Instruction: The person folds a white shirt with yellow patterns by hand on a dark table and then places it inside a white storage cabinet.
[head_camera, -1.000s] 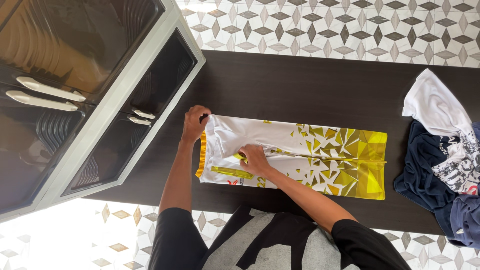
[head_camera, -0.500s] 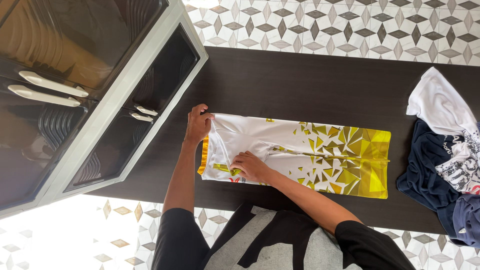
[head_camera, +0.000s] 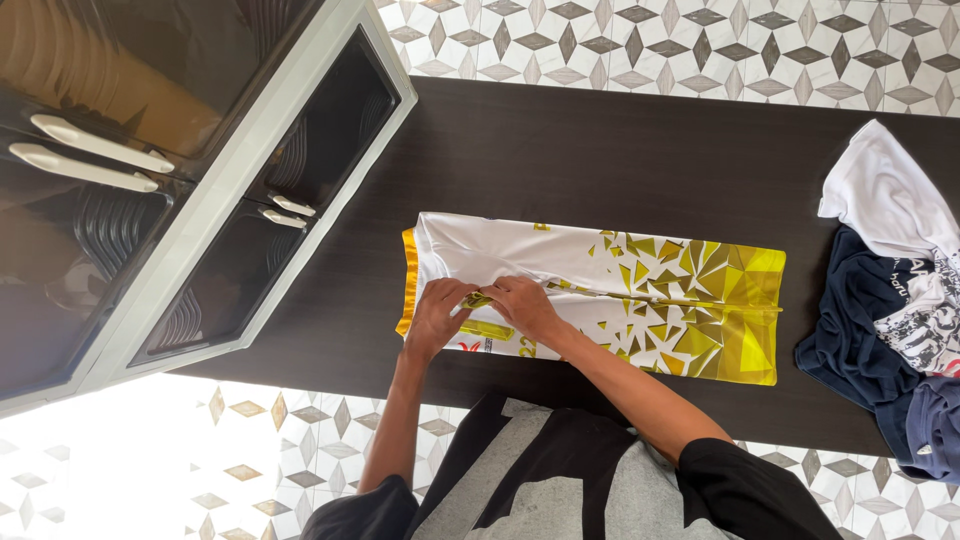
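Left hand (head_camera: 437, 318): fingers pinched on the yellow-edged fold of the jersey (head_camera: 600, 290), near its collar end
Right hand (head_camera: 520, 305): closed on the same fold, touching the left
Advice: keep both pinches level and the edges aligned, so the fold lies flat
Jersey: white with yellow shard print, folded long, flat on the dark table (head_camera: 600, 160)
Clothes pile (head_camera: 890, 300): well apart, right

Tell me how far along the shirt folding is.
Done: the white and yellow jersey lies flat on the dark table, its sides folded in to a narrow strip. In hand: the left hand and right hand pinch a fold near its collar end. Left: the pile of shirts at the side is unfolded.
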